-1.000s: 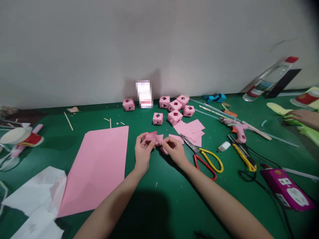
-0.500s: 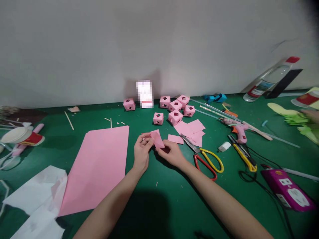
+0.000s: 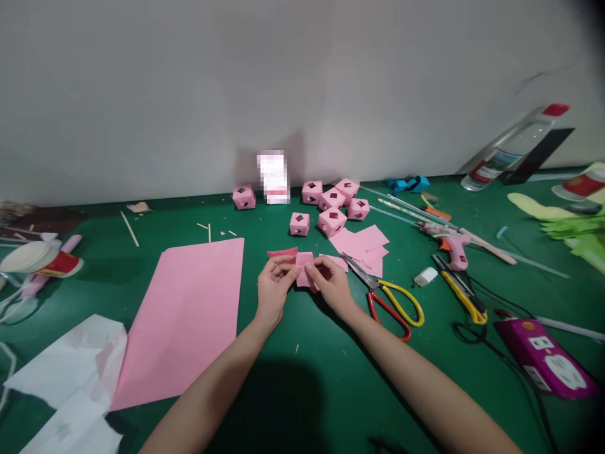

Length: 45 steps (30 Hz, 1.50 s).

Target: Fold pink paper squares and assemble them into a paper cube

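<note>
Between my two hands is a small folded piece of pink paper (image 3: 305,260). My left hand (image 3: 274,284) pinches its left side with thumb and fingers, and my right hand (image 3: 333,284) grips its right side. Just behind my left fingers lies another folded pink strip (image 3: 282,252). Beyond my hands stand several pink paper cubes with diamond-shaped holes, the nearest being one small cube (image 3: 299,224). To the right of my right hand are loose pink paper pieces (image 3: 366,243) and open scissors (image 3: 373,284) with one red and one yellow handle.
Large pink sheets (image 3: 189,309) lie left, beside crumpled white paper (image 3: 75,359) and a paper cup (image 3: 40,258). At right are a pink glue gun (image 3: 456,249), yellow cutter (image 3: 466,296), white adapter (image 3: 425,277), purple box (image 3: 543,359) and leaning bottle (image 3: 515,151). A lit phone (image 3: 274,176) leans on the wall.
The pink paper has turned from a tilted position to nearly upright between my hands. My right hand has risen and both thumbs have come together on it. A hand at the far right has left the view.
</note>
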Available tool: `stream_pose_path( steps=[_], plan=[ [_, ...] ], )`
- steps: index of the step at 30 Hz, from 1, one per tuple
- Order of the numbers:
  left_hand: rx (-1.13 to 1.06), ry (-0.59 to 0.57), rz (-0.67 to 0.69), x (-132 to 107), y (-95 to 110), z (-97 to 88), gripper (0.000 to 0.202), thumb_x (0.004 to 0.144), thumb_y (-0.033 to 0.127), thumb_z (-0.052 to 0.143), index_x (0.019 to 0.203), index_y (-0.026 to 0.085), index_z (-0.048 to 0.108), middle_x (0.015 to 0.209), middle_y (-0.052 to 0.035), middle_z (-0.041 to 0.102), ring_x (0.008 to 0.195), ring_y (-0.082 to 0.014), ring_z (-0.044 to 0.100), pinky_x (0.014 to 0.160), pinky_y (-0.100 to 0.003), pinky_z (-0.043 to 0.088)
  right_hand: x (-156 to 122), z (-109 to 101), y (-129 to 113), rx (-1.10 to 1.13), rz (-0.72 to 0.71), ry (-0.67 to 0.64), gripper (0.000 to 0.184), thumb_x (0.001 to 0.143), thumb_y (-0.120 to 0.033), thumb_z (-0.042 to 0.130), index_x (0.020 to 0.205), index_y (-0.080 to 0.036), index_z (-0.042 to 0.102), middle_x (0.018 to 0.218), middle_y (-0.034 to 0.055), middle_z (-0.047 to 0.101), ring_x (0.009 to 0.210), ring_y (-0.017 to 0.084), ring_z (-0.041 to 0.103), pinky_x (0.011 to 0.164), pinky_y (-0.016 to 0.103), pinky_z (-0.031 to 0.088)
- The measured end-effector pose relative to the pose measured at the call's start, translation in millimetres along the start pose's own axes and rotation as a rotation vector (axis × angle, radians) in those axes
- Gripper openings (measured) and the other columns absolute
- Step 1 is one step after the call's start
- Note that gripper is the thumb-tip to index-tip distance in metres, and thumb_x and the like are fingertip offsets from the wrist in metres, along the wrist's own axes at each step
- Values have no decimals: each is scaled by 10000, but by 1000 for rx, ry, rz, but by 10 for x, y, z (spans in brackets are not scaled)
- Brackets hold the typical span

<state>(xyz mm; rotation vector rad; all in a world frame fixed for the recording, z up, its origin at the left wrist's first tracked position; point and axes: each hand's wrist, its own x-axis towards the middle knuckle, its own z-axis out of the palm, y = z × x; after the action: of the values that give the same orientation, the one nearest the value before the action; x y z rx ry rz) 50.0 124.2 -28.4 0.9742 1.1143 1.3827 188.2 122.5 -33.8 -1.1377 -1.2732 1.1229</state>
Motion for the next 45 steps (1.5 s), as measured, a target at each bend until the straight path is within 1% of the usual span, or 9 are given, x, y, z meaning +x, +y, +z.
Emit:
stream_pose_path(
  steps=[3,6,9,13,18,26,34,45],
  plan=[
    [-30,-28,-30,13,-12,-11,327,731,314,787,999,173,663,879,-34,711,819,-136,661,802,-265,506,1,-6,9,4,8,-5,312,865,-502,615,766,-207,587,608,-28,528,526,124,469,527,257,391],
    [-54,-41,-53,28,-17,-19,295,742,336,777,968,168,687,934,-47,710,854,-144,657,823,-276,505,2,-9,18,-8,16,-32,309,862,-506,620,782,-208,606,598,-25,540,541,135,493,534,261,401],
    [-34,-55,-30,38,-19,-21,254,731,336,785,906,170,704,899,-36,712,837,-148,652,824,-281,503,2,-9,20,-31,4,-49,290,866,-486,624,789,-206,623,605,-21,557,559,140,507,542,262,403],
    [-6,-61,-5,42,-30,-23,207,735,322,784,854,170,710,847,-18,707,796,-135,637,800,-262,495,0,-8,5,-68,-22,-57,263,875,-443,625,779,-198,631,634,-11,576,577,137,511,545,256,399],
    [-19,-31,5,44,-49,-32,184,739,311,775,820,163,701,809,-5,692,760,-123,615,770,-241,480,-7,-7,-21,-96,-43,-65,251,872,-411,634,756,-188,627,664,-4,591,602,135,521,574,257,415],
    [-27,3,-3,27,-38,-21,174,728,304,777,785,156,705,770,-4,679,731,-125,589,745,-241,458,-10,-1,-51,-121,-43,-67,268,863,-435,637,751,-191,630,681,4,608,627,145,537,592,264,426],
    [-23,-2,-11,28,-59,-50,193,730,322,781,734,149,695,720,3,646,689,-114,541,701,-235,425,-16,2,-48,-110,-32,-72,274,860,-439,640,746,-191,620,652,-8,582,593,136,514,566,260,414],
    [0,-8,-10,20,-46,-47,195,727,325,783,726,153,692,705,8,644,673,-111,542,689,-234,422,-23,4,-48,-99,-27,-84,276,863,-432,632,726,-196,590,638,-16,558,583,136,506,561,267,407]
  ],
)
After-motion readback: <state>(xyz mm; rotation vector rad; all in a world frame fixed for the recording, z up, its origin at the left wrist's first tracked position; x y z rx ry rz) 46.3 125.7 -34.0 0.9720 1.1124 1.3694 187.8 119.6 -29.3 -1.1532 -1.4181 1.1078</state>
